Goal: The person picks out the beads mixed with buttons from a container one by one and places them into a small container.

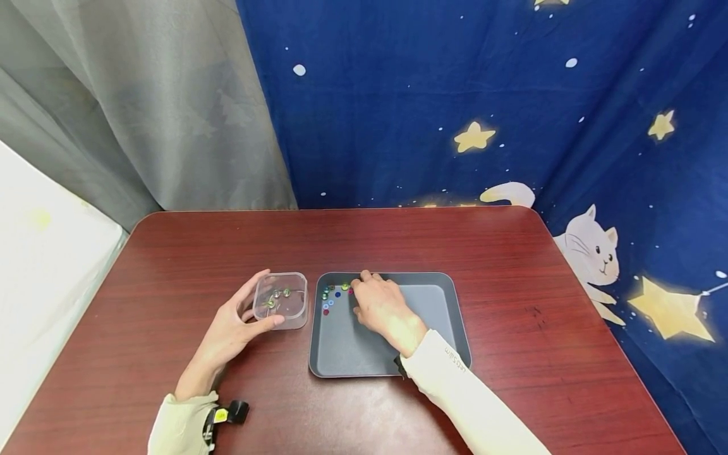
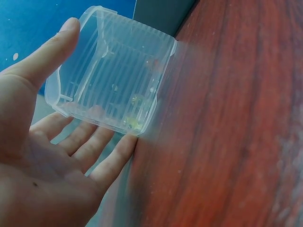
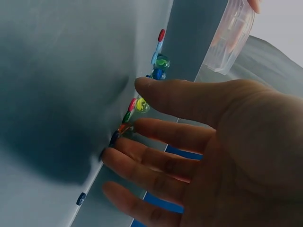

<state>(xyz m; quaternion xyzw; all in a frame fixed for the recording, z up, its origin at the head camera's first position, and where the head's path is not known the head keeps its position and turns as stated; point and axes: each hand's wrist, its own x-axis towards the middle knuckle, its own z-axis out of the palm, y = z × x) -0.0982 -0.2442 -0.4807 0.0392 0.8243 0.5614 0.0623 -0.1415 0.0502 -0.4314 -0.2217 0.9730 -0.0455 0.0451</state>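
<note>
My left hand (image 1: 230, 335) holds a clear plastic box (image 1: 294, 321) on the table, left of a grey tray (image 1: 347, 354). The thumb lies along its near side and the fingers reach round its left side. Several glass marbles (image 1: 287, 292) lie in the box. Over the tray's far edge, my right hand (image 1: 382, 308) reaches down with fingers extended and spread. Its fingertips are close to small coloured buttons along the tray wall; contact is unclear. Between thumb and index finger shows a yellow marble (image 3: 142, 105). A green marble (image 3: 162, 62) and a red button (image 3: 161, 35) lie beyond the thumb.
A dark blue button (image 3: 81, 198) lies apart from the others in the tray. The red-brown wooden table (image 1: 512, 303) surrounds tray and box. Behind its far edge hang a grey curtain (image 1: 199, 114) and a blue starry curtain (image 1: 398, 114).
</note>
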